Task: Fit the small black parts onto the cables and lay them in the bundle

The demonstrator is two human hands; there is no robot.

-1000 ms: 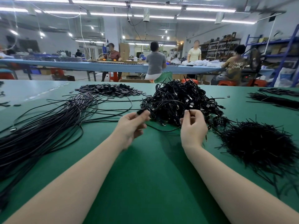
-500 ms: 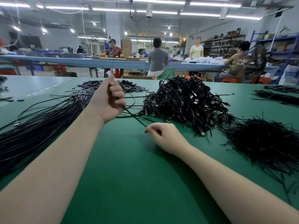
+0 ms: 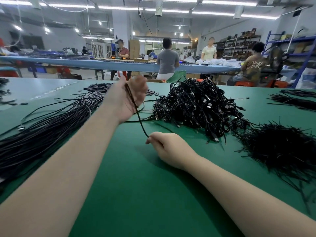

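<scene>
Left hand (image 3: 127, 98), raised mid-frame and blurred, grips a black cable (image 3: 139, 119); right hand (image 3: 168, 148) pinches its lower end above the green desk (image 3: 136, 194), bundle (image 3: 42, 130) at left

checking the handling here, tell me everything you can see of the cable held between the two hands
The cable is thin, black and round, with what looks like a smooth plastic sheath. It runs taut and slanted through the air above the green table. Its upper part crosses the palm of the raised left hand, which is blurred, so the grip there is unclear. Its lower end is pinched by the right hand, low over the table. No fitted part can be made out on it.
</scene>
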